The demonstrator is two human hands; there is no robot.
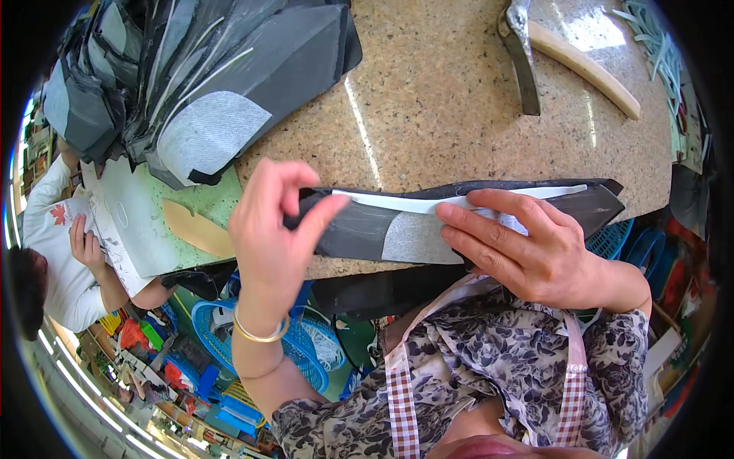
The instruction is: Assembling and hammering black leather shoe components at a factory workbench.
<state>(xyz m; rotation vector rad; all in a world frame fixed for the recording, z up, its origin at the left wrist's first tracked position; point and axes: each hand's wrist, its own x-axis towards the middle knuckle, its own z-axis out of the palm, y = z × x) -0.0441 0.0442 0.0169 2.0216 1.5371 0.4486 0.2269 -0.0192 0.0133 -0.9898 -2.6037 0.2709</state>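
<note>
A folded dark grey, leather-like piece (352,229) lies along the front edge of the stone table, with a pale textured patch (413,237) on its side. A narrow white strip (397,203) runs along its upper edge. At the left end, my left hand (275,226) has its thumb and forefinger apart, the thumb tip by the strip's end. My right hand (527,245) lies over the middle of the piece, its outstretched fingers pressing on strip and patch. Its thumb is hidden.
A stack of similar dark pieces (298,53) fills the far left. A hammer (581,65) lies at the far right beside pale blue strips (657,46). At left, a co-worker (57,260) sits by a green board (164,195) with a tan piece (195,228). Blue baskets (214,325) stand below.
</note>
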